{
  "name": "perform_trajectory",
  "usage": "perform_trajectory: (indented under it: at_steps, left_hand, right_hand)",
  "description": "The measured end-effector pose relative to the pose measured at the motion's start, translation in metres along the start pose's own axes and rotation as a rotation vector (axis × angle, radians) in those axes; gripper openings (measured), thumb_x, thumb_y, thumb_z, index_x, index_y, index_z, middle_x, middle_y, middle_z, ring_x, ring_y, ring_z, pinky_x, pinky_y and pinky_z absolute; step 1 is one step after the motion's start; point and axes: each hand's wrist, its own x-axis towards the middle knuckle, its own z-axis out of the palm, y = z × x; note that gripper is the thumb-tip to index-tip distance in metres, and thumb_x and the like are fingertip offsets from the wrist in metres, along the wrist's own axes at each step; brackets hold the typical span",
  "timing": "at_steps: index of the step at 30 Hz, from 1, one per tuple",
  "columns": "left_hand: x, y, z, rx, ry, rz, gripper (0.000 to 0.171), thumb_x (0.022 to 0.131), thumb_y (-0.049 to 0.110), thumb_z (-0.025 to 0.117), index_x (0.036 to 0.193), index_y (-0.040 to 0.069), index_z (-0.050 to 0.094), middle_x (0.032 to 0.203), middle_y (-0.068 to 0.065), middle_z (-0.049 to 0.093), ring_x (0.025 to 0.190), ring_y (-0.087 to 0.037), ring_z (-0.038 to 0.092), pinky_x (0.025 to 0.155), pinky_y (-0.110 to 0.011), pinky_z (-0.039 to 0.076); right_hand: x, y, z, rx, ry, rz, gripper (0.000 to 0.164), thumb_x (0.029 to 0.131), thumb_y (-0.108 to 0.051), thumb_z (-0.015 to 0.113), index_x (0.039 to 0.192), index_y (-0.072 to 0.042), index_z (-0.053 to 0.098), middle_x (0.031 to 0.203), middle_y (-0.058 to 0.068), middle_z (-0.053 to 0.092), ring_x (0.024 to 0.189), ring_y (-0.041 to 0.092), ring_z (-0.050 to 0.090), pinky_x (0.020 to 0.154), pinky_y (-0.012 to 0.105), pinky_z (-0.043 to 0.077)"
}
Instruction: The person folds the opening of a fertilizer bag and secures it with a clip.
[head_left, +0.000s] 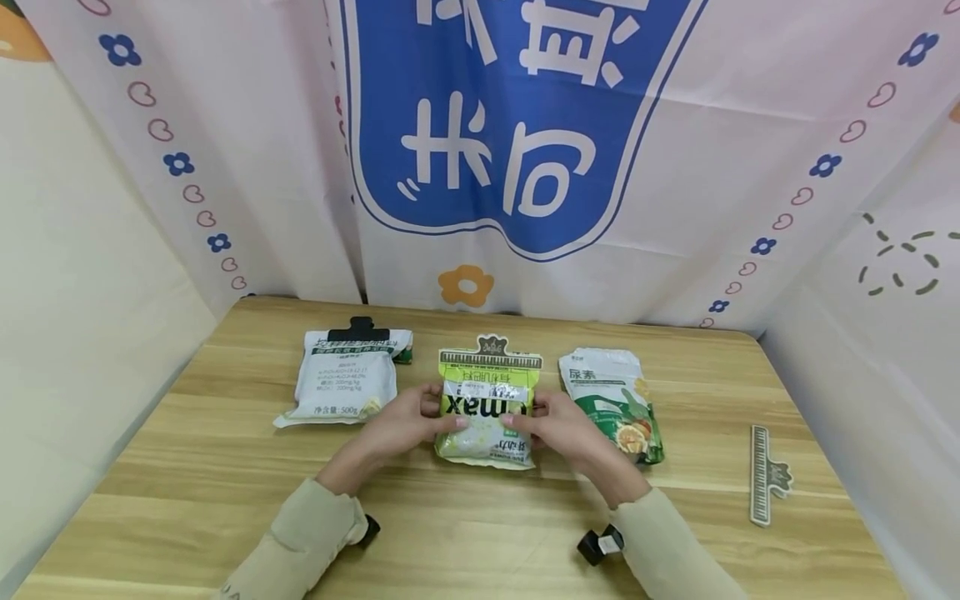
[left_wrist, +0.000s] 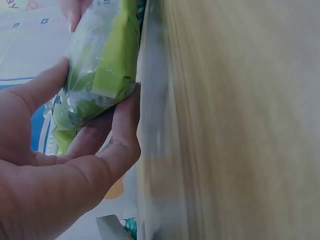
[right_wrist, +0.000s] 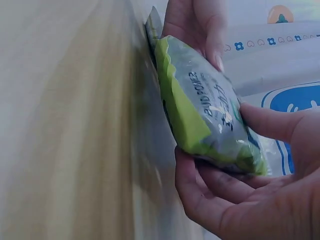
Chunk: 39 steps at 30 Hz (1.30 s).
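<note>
A green and clear plastic bag of fertilizer is at the middle of the table, its printing upside down in the head view. Across its far end sits a grey sealing clip with a crown-like handle. My left hand grips one side of the bag, thumb on top and fingers curled beneath the edge. On the opposite side my right hand holds it the same way. Both wrist views show the green bag between thumb and fingers, close to the wooden tabletop.
To the left lies a white bag closed with a black clip. A white and green pouch lies beside my right hand. Farther right is a loose grey clip. A printed curtain hangs behind the table.
</note>
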Motion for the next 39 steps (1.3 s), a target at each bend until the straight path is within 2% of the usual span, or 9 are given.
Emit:
perform_trajectory:
  at_steps: [6, 8, 13, 18, 22, 25, 29, 33, 39]
  left_hand:
    - [0.009, 0.004, -0.005, 0.078, 0.071, -0.007, 0.08, 0.092, 0.038, 0.082, 0.151, -0.002, 0.046, 0.143, -0.03, 0.062, 0.113, -0.03, 0.073, 0.103, -0.051, 0.057]
    - [0.011, 0.005, -0.006, 0.091, 0.085, -0.01, 0.076, 0.093, 0.038, 0.081, 0.148, -0.003, 0.049, 0.142, -0.031, 0.062, 0.117, -0.034, 0.072, 0.105, -0.051, 0.056]
    - [0.017, 0.008, -0.005, 0.12, 0.116, -0.024, 0.077, 0.096, 0.038, 0.077, 0.152, -0.005, 0.047, 0.15, -0.032, 0.055, 0.14, -0.046, 0.056, 0.115, -0.057, 0.048]
    - [0.023, 0.012, -0.003, 0.152, 0.139, -0.044, 0.079, 0.099, 0.038, 0.073, 0.156, -0.005, 0.041, 0.155, -0.031, 0.051, 0.145, -0.047, 0.049, 0.117, -0.058, 0.045]
    - [0.027, 0.014, -0.001, 0.177, 0.165, -0.034, 0.072, 0.099, 0.036, 0.073, 0.154, -0.003, 0.046, 0.148, -0.027, 0.058, 0.135, -0.042, 0.058, 0.111, -0.052, 0.052]
    - [0.03, 0.015, -0.001, 0.178, 0.173, -0.024, 0.062, 0.1, 0.033, 0.072, 0.147, -0.003, 0.055, 0.132, -0.022, 0.066, 0.114, -0.031, 0.064, 0.094, -0.041, 0.058]
    - [0.032, 0.016, -0.001, 0.161, 0.174, -0.023, 0.053, 0.101, 0.031, 0.071, 0.14, -0.003, 0.061, 0.117, -0.016, 0.068, 0.096, -0.022, 0.061, 0.077, -0.031, 0.054]
    - [0.034, 0.016, 0.0, 0.157, 0.179, -0.029, 0.048, 0.102, 0.03, 0.071, 0.136, -0.003, 0.064, 0.109, -0.013, 0.067, 0.089, -0.019, 0.059, 0.073, -0.029, 0.052]
    - [0.036, 0.015, 0.0, 0.183, 0.187, -0.023, 0.036, 0.102, 0.029, 0.07, 0.123, -0.001, 0.069, 0.097, -0.008, 0.064, 0.083, -0.018, 0.055, 0.068, -0.028, 0.047]
  right_hand:
    - [0.01, -0.004, 0.002, 0.036, 0.003, -0.009, 0.027, 0.095, -0.027, 0.079, 0.107, -0.006, 0.067, 0.086, 0.002, 0.065, 0.074, 0.017, 0.054, 0.075, 0.034, 0.051]
    - [0.014, -0.004, 0.004, 0.039, 0.0, -0.014, 0.028, 0.096, -0.026, 0.078, 0.113, -0.006, 0.07, 0.092, 0.002, 0.068, 0.075, 0.016, 0.055, 0.075, 0.033, 0.051]
    - [0.022, -0.004, 0.007, 0.051, 0.018, -0.008, 0.031, 0.099, -0.027, 0.075, 0.121, -0.006, 0.071, 0.097, 0.004, 0.072, 0.077, 0.015, 0.058, 0.074, 0.031, 0.051]
    - [0.03, -0.006, 0.01, 0.036, 0.064, -0.011, 0.03, 0.1, -0.025, 0.072, 0.123, -0.005, 0.072, 0.101, 0.008, 0.075, 0.078, 0.013, 0.062, 0.071, 0.028, 0.052]
    - [0.035, -0.009, 0.011, 0.013, 0.104, -0.003, 0.027, 0.1, -0.021, 0.072, 0.119, -0.002, 0.072, 0.099, 0.011, 0.075, 0.076, 0.013, 0.062, 0.067, 0.026, 0.051]
    - [0.038, -0.011, 0.011, 0.005, 0.116, 0.013, 0.026, 0.101, -0.019, 0.071, 0.118, 0.0, 0.072, 0.101, 0.012, 0.077, 0.08, 0.013, 0.067, 0.068, 0.025, 0.054]
    - [0.041, -0.012, 0.011, -0.005, 0.12, 0.023, 0.025, 0.102, -0.02, 0.07, 0.115, 0.001, 0.073, 0.096, 0.011, 0.076, 0.074, 0.012, 0.063, 0.063, 0.025, 0.051]
    - [0.043, -0.012, 0.011, -0.015, 0.128, 0.021, 0.025, 0.103, -0.022, 0.069, 0.112, 0.001, 0.073, 0.09, 0.008, 0.074, 0.068, 0.012, 0.058, 0.06, 0.025, 0.047]
    - [0.045, -0.012, 0.011, -0.028, 0.126, 0.043, 0.027, 0.103, -0.024, 0.068, 0.113, 0.0, 0.073, 0.093, 0.008, 0.075, 0.072, 0.012, 0.06, 0.062, 0.025, 0.049]
